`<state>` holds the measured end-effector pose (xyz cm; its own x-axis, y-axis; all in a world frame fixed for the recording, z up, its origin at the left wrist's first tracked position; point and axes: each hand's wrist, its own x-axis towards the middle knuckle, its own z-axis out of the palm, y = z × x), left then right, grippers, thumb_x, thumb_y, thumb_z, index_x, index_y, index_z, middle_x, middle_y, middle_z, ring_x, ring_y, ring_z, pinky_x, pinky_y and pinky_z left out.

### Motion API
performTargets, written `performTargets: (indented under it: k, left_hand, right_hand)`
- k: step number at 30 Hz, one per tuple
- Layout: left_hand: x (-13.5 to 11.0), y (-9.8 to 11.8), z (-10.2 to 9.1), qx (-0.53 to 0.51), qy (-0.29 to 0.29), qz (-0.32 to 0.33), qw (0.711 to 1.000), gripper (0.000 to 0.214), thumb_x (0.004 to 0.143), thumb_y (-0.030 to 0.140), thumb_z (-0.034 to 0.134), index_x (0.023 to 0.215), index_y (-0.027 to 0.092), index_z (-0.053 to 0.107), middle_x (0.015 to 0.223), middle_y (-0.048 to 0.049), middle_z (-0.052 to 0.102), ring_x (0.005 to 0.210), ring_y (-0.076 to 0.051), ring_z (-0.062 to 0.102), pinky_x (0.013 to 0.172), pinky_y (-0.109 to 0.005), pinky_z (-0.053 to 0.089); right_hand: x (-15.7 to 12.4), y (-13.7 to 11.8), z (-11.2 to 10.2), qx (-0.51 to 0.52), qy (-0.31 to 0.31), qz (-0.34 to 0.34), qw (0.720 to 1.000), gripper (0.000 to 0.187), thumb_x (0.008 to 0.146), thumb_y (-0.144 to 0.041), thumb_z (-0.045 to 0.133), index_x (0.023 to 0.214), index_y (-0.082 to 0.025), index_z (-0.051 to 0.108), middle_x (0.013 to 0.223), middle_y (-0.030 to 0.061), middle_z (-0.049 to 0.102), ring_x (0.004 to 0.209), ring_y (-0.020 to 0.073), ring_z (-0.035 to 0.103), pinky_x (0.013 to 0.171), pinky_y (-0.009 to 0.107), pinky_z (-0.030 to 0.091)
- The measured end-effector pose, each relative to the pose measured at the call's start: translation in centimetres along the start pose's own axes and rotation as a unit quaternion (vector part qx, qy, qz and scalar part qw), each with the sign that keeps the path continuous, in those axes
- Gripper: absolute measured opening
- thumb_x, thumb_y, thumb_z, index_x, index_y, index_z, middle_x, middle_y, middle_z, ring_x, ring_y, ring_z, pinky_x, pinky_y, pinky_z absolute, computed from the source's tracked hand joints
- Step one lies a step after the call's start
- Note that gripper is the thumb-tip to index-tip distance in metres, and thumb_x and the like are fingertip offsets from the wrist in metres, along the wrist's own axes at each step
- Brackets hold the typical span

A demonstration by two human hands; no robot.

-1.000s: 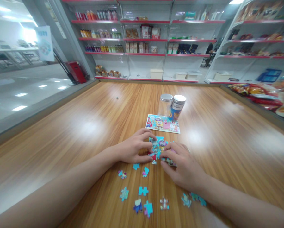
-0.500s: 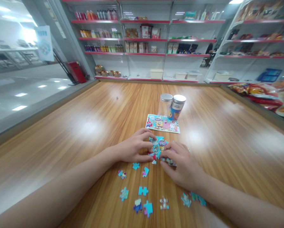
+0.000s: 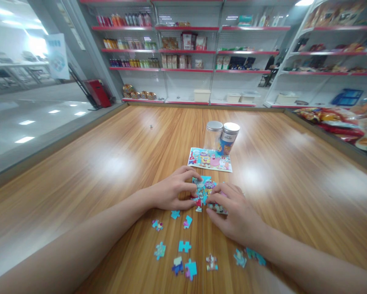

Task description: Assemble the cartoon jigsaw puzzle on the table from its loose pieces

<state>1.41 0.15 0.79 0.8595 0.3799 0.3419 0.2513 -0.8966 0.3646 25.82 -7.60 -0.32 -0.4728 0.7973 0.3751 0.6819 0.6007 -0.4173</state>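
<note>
On the head camera, my left hand [image 3: 171, 194] curls over the left edge of a cluster of joined jigsaw pieces [image 3: 205, 191] and my right hand [image 3: 235, 216] cups its right edge, fingers pressed down; I cannot tell if either pinches a piece. Loose pieces [image 3: 185, 246] lie just below on the wooden table [image 3: 110, 171], with a picture card [image 3: 209, 160] beyond, touching a clear jar [image 3: 213, 136]
</note>
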Motion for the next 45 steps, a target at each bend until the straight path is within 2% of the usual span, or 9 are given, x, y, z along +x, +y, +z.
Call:
performTargets:
  k: [5, 9, 11, 14, 32, 36, 39, 41, 45]
  left_hand:
    - [-0.1, -0.1, 0.0, -0.002, -0.004, -0.007, 1.000, 0.026, 0.090, 0.035, 0.067, 0.111, 0.019, 0.067, 0.135, -0.0137, 0.057, 0.132, -0.030, 0.046, 0.115, -0.048, 0.038]
    - [-0.3, -0.3, 0.2, 0.015, -0.014, -0.021, 1.000, 0.063, 0.089, 0.036, 0.067, 0.147, 0.023, 0.046, 0.155, -0.0115, 0.045, 0.147, -0.031, 0.033, 0.122, -0.051, 0.029]
    - [-0.4, -0.4, 0.3, 0.025, -0.035, -0.024, 0.999, 0.068, 0.092, 0.037, 0.064, 0.154, 0.025, 0.038, 0.159, -0.0101, 0.040, 0.148, -0.031, 0.034, 0.123, -0.052, 0.028]
    - [-0.4, -0.5, 0.5, 0.037, -0.054, -0.025, 0.998, 0.067, 0.094, 0.037, 0.060, 0.155, 0.027, 0.036, 0.160, -0.0097, 0.039, 0.147, -0.030, 0.038, 0.122, -0.051, 0.029]
    - [-0.3, -0.6, 0.7, 0.012, -0.034, -0.035, 0.999, 0.065, 0.089, 0.031, 0.066, 0.151, 0.030, 0.045, 0.158, -0.0070, 0.042, 0.146, -0.030, 0.040, 0.121, -0.052, 0.031]
    - [-0.3, -1.2, 0.2, -0.144, 0.040, -0.071, 0.986, 0.037, 0.093, 0.033, 0.065, 0.130, 0.025, 0.067, 0.141, -0.0103, 0.061, 0.134, -0.027, 0.055, 0.115, -0.048, 0.041]
    - [-0.6, -2.2, -0.1, -0.271, 0.132, -0.148, 0.942, 0.026, 0.096, 0.035, 0.062, 0.109, 0.017, 0.075, 0.120, -0.0123, 0.071, 0.113, -0.024, 0.066, 0.101, -0.039, 0.051]
    - [-0.9, -2.8, -0.1, -0.294, 0.182, -0.189, 0.919, 0.026, 0.095, 0.037, 0.063, 0.097, 0.014, 0.075, 0.106, -0.0108, 0.074, 0.102, -0.022, 0.068, 0.093, -0.035, 0.053]
    - [-1.2, -3.0, 0.0, -0.287, 0.175, -0.206, 0.919, 0.026, 0.093, 0.036, 0.065, 0.089, 0.011, 0.073, 0.091, -0.0081, 0.071, 0.086, -0.018, 0.065, 0.078, -0.029, 0.052]
  right_hand:
    - [0.0, -0.1, -0.1, -0.012, 0.007, 0.011, 1.000, 0.016, 0.087, -0.023, 0.067, 0.103, -0.022, 0.068, 0.108, 0.0092, 0.062, 0.103, 0.0274, 0.059, 0.091, 0.046, 0.050]
    - [0.0, 0.0, 0.0, -0.070, 0.047, 0.055, 0.995, 0.051, 0.082, -0.037, 0.073, 0.127, -0.017, 0.061, 0.127, 0.0172, 0.056, 0.120, 0.0349, 0.053, 0.100, 0.053, 0.048]
    - [0.0, 0.2, 0.1, -0.090, 0.045, 0.066, 0.993, 0.061, 0.081, -0.042, 0.073, 0.133, -0.014, 0.056, 0.128, 0.0185, 0.057, 0.121, 0.0358, 0.053, 0.102, 0.054, 0.048]
    - [0.0, 0.3, 0.2, -0.090, 0.033, 0.066, 0.993, 0.061, 0.083, -0.042, 0.071, 0.134, -0.014, 0.054, 0.124, 0.0162, 0.061, 0.117, 0.0337, 0.055, 0.101, 0.053, 0.049]
    - [0.2, 0.0, -0.1, -0.084, 0.020, 0.059, 0.995, 0.045, 0.085, -0.036, 0.067, 0.126, -0.018, 0.061, 0.121, 0.0150, 0.061, 0.115, 0.0341, 0.056, 0.097, 0.054, 0.050]
    - [0.1, 0.0, -0.1, -0.073, 0.017, 0.057, 0.996, 0.043, 0.086, -0.034, 0.067, 0.126, -0.019, 0.062, 0.122, 0.0148, 0.061, 0.117, 0.0334, 0.055, 0.099, 0.053, 0.049]
    - [0.1, 0.0, -0.2, -0.051, 0.032, 0.037, 0.998, 0.035, 0.088, -0.031, 0.066, 0.121, -0.019, 0.064, 0.123, 0.0143, 0.061, 0.119, 0.0325, 0.054, 0.100, 0.052, 0.047]
    - [0.1, -0.1, -0.4, -0.028, 0.046, 0.013, 0.998, 0.027, 0.089, -0.026, 0.064, 0.115, -0.020, 0.066, 0.122, 0.0137, 0.062, 0.117, 0.0315, 0.055, 0.098, 0.051, 0.047]
    - [0.1, -0.6, -0.6, 0.031, 0.049, -0.057, 0.997, 0.013, 0.090, -0.014, 0.055, 0.093, -0.020, 0.067, 0.089, 0.0069, 0.065, 0.087, 0.0229, 0.058, 0.083, 0.042, 0.047]
